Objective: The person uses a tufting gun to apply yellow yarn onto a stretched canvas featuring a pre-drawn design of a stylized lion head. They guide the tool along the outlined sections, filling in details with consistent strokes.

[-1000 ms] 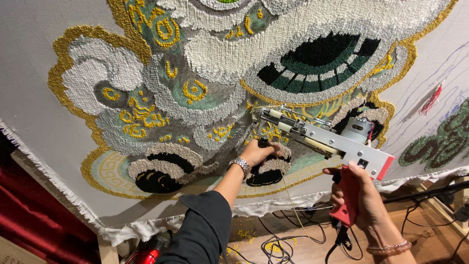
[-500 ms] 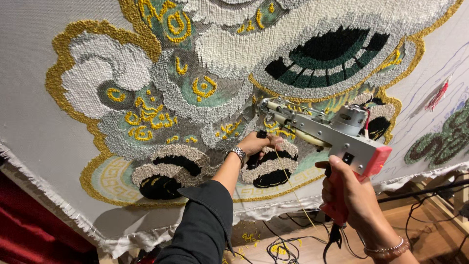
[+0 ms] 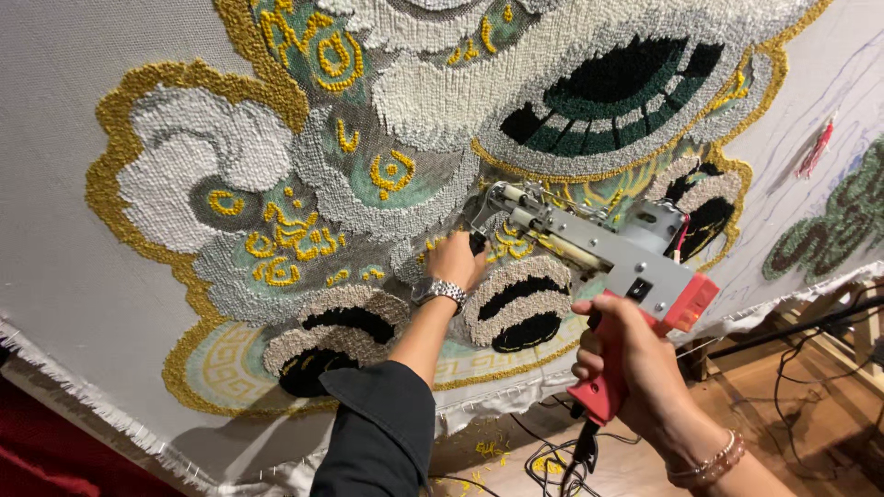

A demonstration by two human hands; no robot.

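The right hand [image 3: 635, 373] is gripping the red handle of a tufting gun [image 3: 608, 253], whose tip is pressing into the stretched cloth [image 3: 55, 230] near its lower edge. The left hand [image 3: 458, 260] is apparently clasping the gun's front grip, beside the tufted black-and-white swirls [image 3: 516, 304].

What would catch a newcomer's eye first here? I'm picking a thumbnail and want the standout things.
The big tufted rug fills the frame, with gold, white and mint swirls and a black-and-green eye shape at upper right. At centre right, the right hand grips the red handle of a grey tufting gun, while the left hand, wearing a silver watch, steadies its front.
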